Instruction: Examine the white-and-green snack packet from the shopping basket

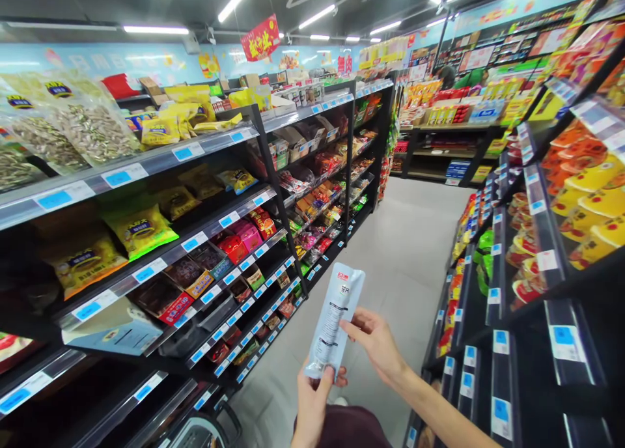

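Note:
A long, slim, light-blue snack packet (pixel 336 305) with dark printed text and a red mark near its top is held up in front of me, tilted slightly to the right. My left hand (pixel 315 392) grips its lower end, thumb on the printed face and fingers behind. My right hand (pixel 374 340) pinches the packet's right edge around mid-height, its thumb lying over the front. Both hands are closed on this one packet, above the aisle floor.
Shelves (pixel 215 279) of bagged and boxed snacks run along the left, with an open light-blue carton (pixel 114 331) jutting out. More shelving (pixel 527 259) with packaged cups stands on the right. A grey-rimmed basket (pixel 198 432) sits at bottom left. Grey floor (pixel 415 220) stretches ahead to a display (pixel 442 129).

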Tool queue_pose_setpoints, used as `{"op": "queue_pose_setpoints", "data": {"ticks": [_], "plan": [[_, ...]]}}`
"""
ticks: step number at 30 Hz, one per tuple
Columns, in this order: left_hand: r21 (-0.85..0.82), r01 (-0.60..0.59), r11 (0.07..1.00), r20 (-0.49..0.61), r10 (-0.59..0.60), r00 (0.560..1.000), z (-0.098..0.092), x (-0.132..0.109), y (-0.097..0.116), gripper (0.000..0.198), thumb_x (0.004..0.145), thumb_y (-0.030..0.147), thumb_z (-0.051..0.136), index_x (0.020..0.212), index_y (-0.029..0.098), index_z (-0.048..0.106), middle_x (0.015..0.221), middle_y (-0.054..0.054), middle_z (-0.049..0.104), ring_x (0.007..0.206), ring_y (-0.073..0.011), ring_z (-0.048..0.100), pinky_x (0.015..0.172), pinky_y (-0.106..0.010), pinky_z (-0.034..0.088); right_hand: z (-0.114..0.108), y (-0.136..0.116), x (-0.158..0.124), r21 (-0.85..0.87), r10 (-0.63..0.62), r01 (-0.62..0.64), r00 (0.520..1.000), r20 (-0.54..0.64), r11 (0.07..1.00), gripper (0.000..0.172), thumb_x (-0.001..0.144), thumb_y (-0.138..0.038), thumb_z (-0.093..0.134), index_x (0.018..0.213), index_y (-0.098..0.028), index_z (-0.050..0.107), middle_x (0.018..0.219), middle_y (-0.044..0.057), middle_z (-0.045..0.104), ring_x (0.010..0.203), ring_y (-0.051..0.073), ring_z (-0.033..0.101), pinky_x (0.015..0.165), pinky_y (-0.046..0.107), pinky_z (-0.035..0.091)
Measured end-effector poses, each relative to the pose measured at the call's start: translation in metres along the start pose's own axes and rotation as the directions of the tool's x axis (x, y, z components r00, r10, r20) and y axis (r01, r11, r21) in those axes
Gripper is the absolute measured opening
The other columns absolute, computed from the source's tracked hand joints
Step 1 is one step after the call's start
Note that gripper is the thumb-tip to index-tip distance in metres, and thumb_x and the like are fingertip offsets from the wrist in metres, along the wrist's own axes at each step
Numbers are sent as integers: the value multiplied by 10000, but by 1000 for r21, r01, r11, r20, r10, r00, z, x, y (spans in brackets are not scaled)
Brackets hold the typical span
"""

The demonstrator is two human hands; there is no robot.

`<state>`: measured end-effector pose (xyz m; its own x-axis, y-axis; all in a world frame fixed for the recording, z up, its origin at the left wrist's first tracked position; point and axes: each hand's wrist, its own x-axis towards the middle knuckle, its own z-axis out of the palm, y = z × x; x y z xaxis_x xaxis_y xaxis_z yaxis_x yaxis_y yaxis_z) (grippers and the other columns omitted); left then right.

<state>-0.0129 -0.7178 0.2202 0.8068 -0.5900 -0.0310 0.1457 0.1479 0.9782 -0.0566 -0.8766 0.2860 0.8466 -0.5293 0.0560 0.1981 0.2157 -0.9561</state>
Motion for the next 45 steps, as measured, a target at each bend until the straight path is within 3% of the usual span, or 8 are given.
{"op": "queue_pose_setpoints", "data": {"ticks": [5,15,29,38,42,45], "plan": [[-136,7,991,-32,-12,999,-2,3,-9,475,932,502,426,1047,98,647,849,-107,701,712,-218,658,745,-344,504,-4,-4,3,19,-17,17,1000,-2,1000,240,792,-385,702,894,-171,665,834,46,634,700,144,456,603,269,350],[-64,26,998,-62,-30,998,0,5,-5,492,890,531,490,986,88,682,800,-104,697,650,-218,646,698,-332,509,-5,-2,4,56,8,-7,1000,-28,998,235,786,-390,702,889,-179,690,860,45,646,702,146,456,586,264,334],[-28,11,1000,-26,-12,1000,-1,4,-3,478,929,485,432,1020,86,680,845,-117,715,622,-214,644,716,-348,506,-4,-3,3,82,23,-22,1000,-8,996,223,797,-366,694,894,-165,684,854,48,637,684,135,422,588,267,328],[27,-4,1000,-53,6,999,-5,2,-8,550,918,537,416,870,85,725,650,-113,696,827,-284,650,857,-391,476,-5,-7,3,81,19,-25,997,71,996,226,806,-341,692,941,-160,676,882,46,630,708,129,432,591,249,335],[31,-10,999,-49,11,999,-8,3,-12,555,929,522,399,810,89,724,687,-125,706,841,-282,650,859,-389,474,-5,-6,3,94,19,-27,996,82,995,206,799,-326,702,924,-165,678,873,34,632,696,120,437,585,234,339],[-1,-8,1000,-64,8,998,-8,3,-11,539,906,545,442,819,88,714,666,-117,699,771,-269,658,810,-377,496,-4,-6,2,206,19,-41,994,106,978,235,825,-362,659,981,-186,673,927,42,650,733,141,503,630,248,386]]}}
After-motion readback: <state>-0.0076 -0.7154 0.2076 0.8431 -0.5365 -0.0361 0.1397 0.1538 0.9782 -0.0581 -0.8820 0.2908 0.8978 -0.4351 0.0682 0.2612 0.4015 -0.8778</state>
